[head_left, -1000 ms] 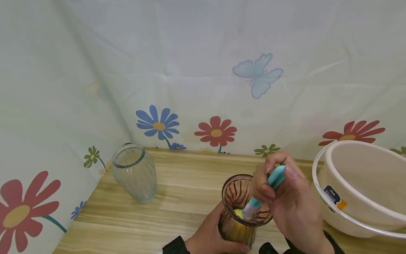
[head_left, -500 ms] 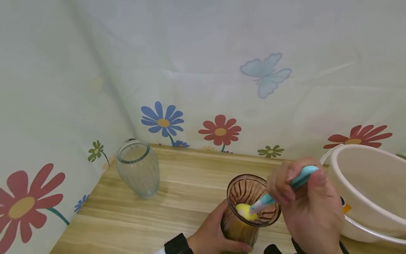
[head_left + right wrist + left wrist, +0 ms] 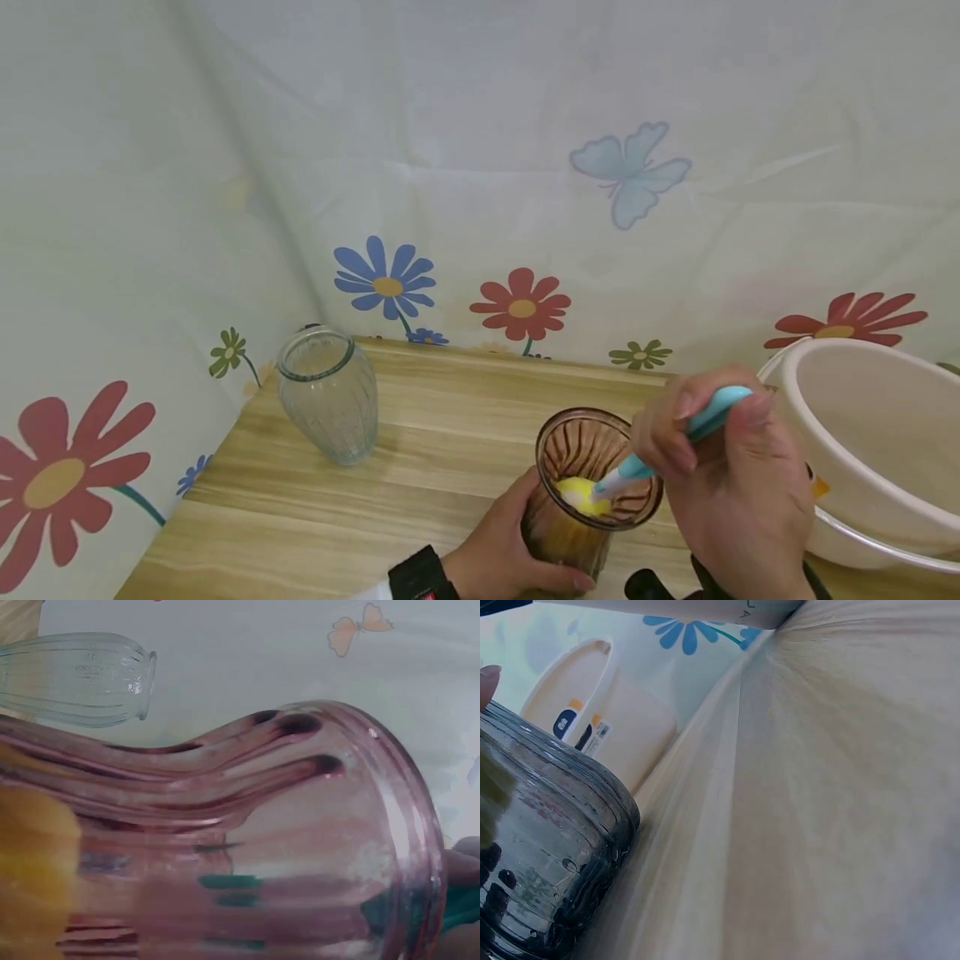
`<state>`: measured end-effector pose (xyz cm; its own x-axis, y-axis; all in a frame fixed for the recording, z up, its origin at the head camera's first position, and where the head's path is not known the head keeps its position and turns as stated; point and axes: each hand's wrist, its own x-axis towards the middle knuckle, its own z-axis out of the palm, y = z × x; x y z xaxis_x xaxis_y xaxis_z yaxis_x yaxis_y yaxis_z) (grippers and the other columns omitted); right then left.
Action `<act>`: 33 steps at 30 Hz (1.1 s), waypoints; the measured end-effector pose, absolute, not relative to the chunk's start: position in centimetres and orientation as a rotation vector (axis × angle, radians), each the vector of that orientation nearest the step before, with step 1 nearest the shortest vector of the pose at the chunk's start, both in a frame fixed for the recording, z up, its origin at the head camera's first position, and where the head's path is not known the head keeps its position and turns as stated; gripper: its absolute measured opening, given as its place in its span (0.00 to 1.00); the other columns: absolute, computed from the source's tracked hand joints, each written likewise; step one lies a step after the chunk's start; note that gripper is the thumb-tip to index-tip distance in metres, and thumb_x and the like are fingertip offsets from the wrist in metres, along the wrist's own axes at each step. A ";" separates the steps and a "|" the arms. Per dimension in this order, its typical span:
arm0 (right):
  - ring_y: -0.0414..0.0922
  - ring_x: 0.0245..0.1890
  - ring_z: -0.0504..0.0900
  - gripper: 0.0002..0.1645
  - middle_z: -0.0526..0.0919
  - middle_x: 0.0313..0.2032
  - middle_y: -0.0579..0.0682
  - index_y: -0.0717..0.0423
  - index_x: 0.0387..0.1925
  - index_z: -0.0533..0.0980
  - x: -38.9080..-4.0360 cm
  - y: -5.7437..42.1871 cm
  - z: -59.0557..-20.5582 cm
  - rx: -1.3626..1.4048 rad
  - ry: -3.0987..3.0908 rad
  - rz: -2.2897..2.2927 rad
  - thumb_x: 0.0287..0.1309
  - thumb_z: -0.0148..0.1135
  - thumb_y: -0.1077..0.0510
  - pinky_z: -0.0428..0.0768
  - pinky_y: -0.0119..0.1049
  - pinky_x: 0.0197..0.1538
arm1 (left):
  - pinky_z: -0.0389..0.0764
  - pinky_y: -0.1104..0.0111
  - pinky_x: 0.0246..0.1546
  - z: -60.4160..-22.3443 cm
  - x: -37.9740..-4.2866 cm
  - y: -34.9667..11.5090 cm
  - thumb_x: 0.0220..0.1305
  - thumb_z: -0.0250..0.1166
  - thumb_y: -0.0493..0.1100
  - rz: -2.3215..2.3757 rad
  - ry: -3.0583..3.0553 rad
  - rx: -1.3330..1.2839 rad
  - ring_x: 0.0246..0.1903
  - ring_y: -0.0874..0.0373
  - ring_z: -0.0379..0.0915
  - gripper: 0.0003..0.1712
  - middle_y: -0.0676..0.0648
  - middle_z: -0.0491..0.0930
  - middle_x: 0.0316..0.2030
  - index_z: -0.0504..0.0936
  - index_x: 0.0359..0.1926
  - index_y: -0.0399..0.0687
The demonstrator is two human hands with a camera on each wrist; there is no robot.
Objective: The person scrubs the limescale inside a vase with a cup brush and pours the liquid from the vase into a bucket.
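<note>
My left hand [image 3: 495, 546] holds a brown-tinted glass vase [image 3: 562, 537] round its lower body, its flared mouth facing up toward me. With curled fingers my right hand [image 3: 738, 483] grips the turquoise-and-white handle of a sponge brush [image 3: 633, 468]. The handle slants down over the vase's right rim. Inside, below the rim, sits the brush's yellow sponge head [image 3: 577, 493]. In the right wrist view the ribbed vase [image 3: 300, 847] fills the front, with the blurred yellow sponge [image 3: 37, 855] at the left. Dark spots show near the vase's base [image 3: 562, 847] in the left wrist view.
A clear glass vase [image 3: 330, 408] stands at the back left of the wooden table [image 3: 427, 450]. At the right, close to my right hand, is a cream bucket [image 3: 847, 500] with a pale handle. A flowered cloth [image 3: 450, 167] hangs behind the table.
My right hand has moved right, and the brush handle leans more to the right. More of the yellow sponge shows near the vase's mouth. The left hand keeps its hold.
</note>
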<state>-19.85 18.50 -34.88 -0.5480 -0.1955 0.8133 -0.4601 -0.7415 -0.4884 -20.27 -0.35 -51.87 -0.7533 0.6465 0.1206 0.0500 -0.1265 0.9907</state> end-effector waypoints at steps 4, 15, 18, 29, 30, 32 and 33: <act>0.47 0.27 0.62 0.28 0.62 0.29 0.54 0.72 0.48 0.67 -19.6 18.4 -35.0 1.350 -1.287 2.380 0.82 0.17 0.61 0.60 0.39 0.29 | 0.74 0.68 0.67 -51.8 -20.2 -0.3 0.58 0.79 0.57 1.922 1.786 0.779 0.67 0.60 0.72 0.53 0.59 0.71 0.70 0.58 0.77 0.72; 0.47 0.30 0.69 0.24 0.69 0.32 0.52 0.65 0.47 0.68 -18.5 17.9 -34.4 1.204 -1.893 2.094 0.79 0.20 0.71 0.72 0.43 0.31 | 0.72 0.67 0.69 -51.8 -20.4 -0.2 0.58 0.80 0.53 1.944 1.805 0.848 0.67 0.59 0.72 0.53 0.57 0.71 0.71 0.57 0.78 0.69; 0.46 0.29 0.73 0.22 0.72 0.31 0.50 0.60 0.45 0.69 -18.1 17.8 -33.7 1.125 -2.067 2.001 0.80 0.23 0.70 0.76 0.42 0.31 | 0.73 0.66 0.69 -51.8 -20.4 -0.2 0.58 0.80 0.52 1.942 1.809 0.864 0.66 0.59 0.73 0.53 0.57 0.72 0.70 0.57 0.78 0.69; 0.47 0.29 0.77 0.21 0.76 0.30 0.47 0.53 0.43 0.70 -17.5 17.7 -33.0 1.003 -2.308 1.852 0.83 0.27 0.66 0.81 0.41 0.33 | 0.73 0.67 0.68 -52.0 -20.4 -0.1 0.57 0.80 0.52 1.935 1.818 0.864 0.66 0.59 0.73 0.54 0.57 0.72 0.69 0.57 0.77 0.69; 0.47 0.29 0.77 0.21 0.76 0.30 0.47 0.53 0.43 0.70 -17.5 17.7 -33.0 0.997 -2.306 1.861 0.83 0.27 0.66 0.81 0.41 0.33 | 0.73 0.67 0.68 -52.0 -20.4 -0.1 0.57 0.80 0.53 1.935 1.818 0.860 0.66 0.59 0.73 0.54 0.57 0.72 0.70 0.57 0.78 0.69; 0.48 0.29 0.77 0.21 0.77 0.31 0.47 0.55 0.44 0.70 -17.6 17.7 -33.0 0.987 -2.278 1.889 0.83 0.26 0.65 0.81 0.41 0.33 | 0.73 0.67 0.68 -52.0 -20.4 -0.1 0.57 0.80 0.52 1.937 1.815 0.851 0.66 0.59 0.73 0.54 0.57 0.72 0.70 0.57 0.78 0.70; 0.48 0.29 0.78 0.21 0.77 0.32 0.48 0.57 0.45 0.70 -17.6 17.8 -33.1 0.990 -2.249 1.918 0.83 0.26 0.65 0.82 0.41 0.32 | 0.73 0.67 0.68 -52.0 -20.3 -0.1 0.57 0.80 0.52 1.939 1.809 0.844 0.66 0.59 0.73 0.54 0.57 0.72 0.70 0.57 0.78 0.70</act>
